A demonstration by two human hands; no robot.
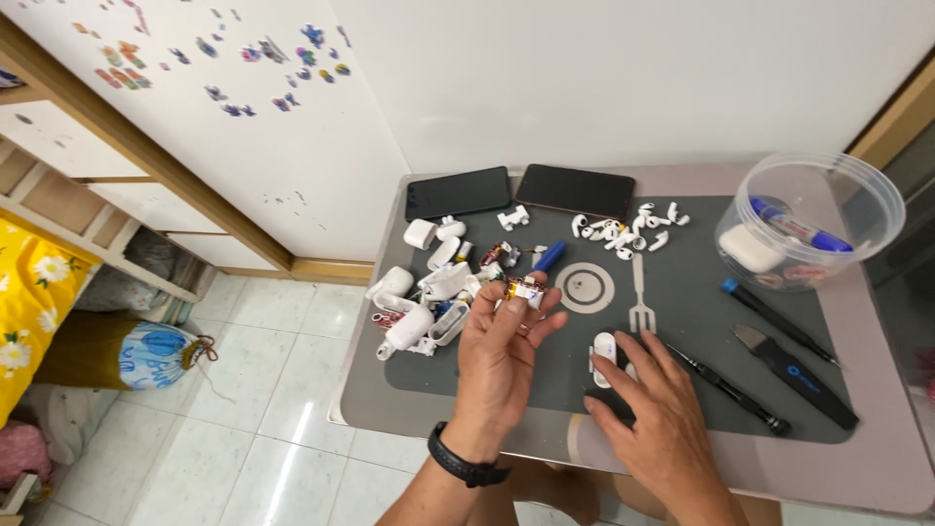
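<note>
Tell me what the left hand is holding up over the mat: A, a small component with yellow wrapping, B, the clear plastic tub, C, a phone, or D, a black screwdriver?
A: the left hand pinches a small component with yellow wrapping at its fingertips, while the black screwdriver, both phones and the clear tub lie untouched on the table.

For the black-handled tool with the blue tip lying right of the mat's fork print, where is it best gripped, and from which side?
Probably the middle of the black-handled tool, pinched across its thin shaft from above. It lies flat and slanted with bare mat on both sides, and neither the right hand nor the clear tub blocks it.
</note>
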